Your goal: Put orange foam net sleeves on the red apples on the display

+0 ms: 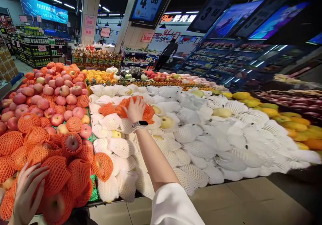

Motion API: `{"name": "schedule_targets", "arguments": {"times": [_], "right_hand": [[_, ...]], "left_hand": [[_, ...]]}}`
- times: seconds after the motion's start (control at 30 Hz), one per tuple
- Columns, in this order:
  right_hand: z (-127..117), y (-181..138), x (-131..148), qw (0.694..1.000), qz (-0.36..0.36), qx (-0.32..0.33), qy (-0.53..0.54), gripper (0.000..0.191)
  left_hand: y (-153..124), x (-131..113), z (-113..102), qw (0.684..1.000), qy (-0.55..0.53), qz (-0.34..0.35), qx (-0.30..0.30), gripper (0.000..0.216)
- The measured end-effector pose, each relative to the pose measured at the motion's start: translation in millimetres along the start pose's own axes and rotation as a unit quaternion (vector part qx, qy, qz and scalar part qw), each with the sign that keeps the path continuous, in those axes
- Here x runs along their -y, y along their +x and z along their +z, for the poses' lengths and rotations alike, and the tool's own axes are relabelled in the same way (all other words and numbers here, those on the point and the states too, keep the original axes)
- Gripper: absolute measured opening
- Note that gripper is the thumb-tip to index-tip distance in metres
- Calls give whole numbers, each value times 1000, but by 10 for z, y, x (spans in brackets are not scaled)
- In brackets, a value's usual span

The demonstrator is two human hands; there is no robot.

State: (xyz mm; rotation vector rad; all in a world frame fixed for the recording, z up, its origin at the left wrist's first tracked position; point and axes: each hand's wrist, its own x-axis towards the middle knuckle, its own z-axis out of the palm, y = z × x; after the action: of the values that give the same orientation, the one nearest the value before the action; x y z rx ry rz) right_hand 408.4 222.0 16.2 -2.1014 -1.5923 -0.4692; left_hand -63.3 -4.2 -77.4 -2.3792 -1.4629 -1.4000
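My right hand [136, 108] reaches far over the pears, its fingers curled onto loose orange foam nets [149, 113]. More of this orange netting [107, 109] sticks out to the left of the fingers. Around it lie pears in white foam nets [120, 147], and a bare yellow pear [166, 122] shows close to the wrist. At the lower left, my left hand [30, 188] has its fingers apart and lies against apples in orange foam nets [55, 174]. Whether its fingertips press on one is unclear. One orange-netted apple [102, 167] sits on the white-netted pears.
Bare red apples [64, 90] are heaped at the left. Yellow mangoes [294, 126] lie at the right. The display's front edge [110, 202] runs above a tiled floor [241, 201]. A person [167, 53] stands in the background, and price screens [148, 3] hang overhead.
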Motion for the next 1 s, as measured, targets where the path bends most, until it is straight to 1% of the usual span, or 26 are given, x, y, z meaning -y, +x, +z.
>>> {"name": "schedule_targets", "arguments": {"times": [0.07, 0.13, 0.17, 0.27, 0.33, 0.4, 0.43, 0.47, 0.53, 0.6, 0.63, 0.67, 0.73, 0.77, 0.8, 0.83, 0.9, 1.0], "right_hand": [[-1, 56, 58, 999, -7, 21, -23, 43], [-39, 72, 69, 999, -16, 19, -19, 28], [-72, 73, 64, 1000, -17, 3, -6, 26], [-218, 78, 40, 997, -10, -64, 45, 28], [-346, 81, 30, 988, -11, -110, 111, 24], [-490, 52, 36, 970, -29, -123, 208, 22], [-565, 13, 49, 957, -46, -107, 264, 22], [-640, -47, 70, 944, -67, -73, 314, 24], [-777, -237, 152, 915, -105, 27, 390, 28], [-881, -504, 299, 879, -129, 121, 442, 33], [-917, -654, 397, 857, -142, 160, 470, 36], [-942, -805, 509, 825, -172, 220, 491, 37], [-964, -1081, 758, 755, -232, 328, 517, 33], [-962, -1193, 886, 733, -255, 355, 522, 29], [-953, -1283, 1009, 721, -267, 360, 529, 25], [-938, -1349, 1123, 717, -271, 353, 537, 21], [-894, -1412, 1310, 718, -270, 322, 554, 15], [-806, -1413, 1470, 722, -250, 278, 583, 9]], "left_hand": [[56, -20, 3, 1000, -5, -1, 1, 30], [78, -21, 6, 1000, -17, -4, 7, 31], [84, -15, 4, 1000, -23, -8, 11, 31], [140, 8, -32, 999, -39, -18, 14, 31], [239, 1, -80, 999, -49, -7, 8, 30], [380, -45, -122, 997, -71, 5, 0, 28], [457, -87, -130, 996, -91, 1, -1, 27], [533, -141, -125, 993, -119, -11, 1, 25], [671, -282, -69, 979, -192, -69, 19, 23], [794, -449, 35, 950, -274, -139, 57, 25], [855, -533, 94, 928, -320, -169, 84, 30], [917, -611, 151, 905, -367, -182, 113, 37], [1050, -740, 243, 869, -433, -176, 159, 49], [1116, -785, 274, 863, -442, -169, 178, 49], [1177, -815, 295, 864, -435, -163, 196, 45], [1230, -832, 309, 869, -416, -162, 214, 38], [1297, -825, 328, 879, -371, -173, 245, 28], [1294, -749, 369, 880, -345, -183, 271, 34]]}}
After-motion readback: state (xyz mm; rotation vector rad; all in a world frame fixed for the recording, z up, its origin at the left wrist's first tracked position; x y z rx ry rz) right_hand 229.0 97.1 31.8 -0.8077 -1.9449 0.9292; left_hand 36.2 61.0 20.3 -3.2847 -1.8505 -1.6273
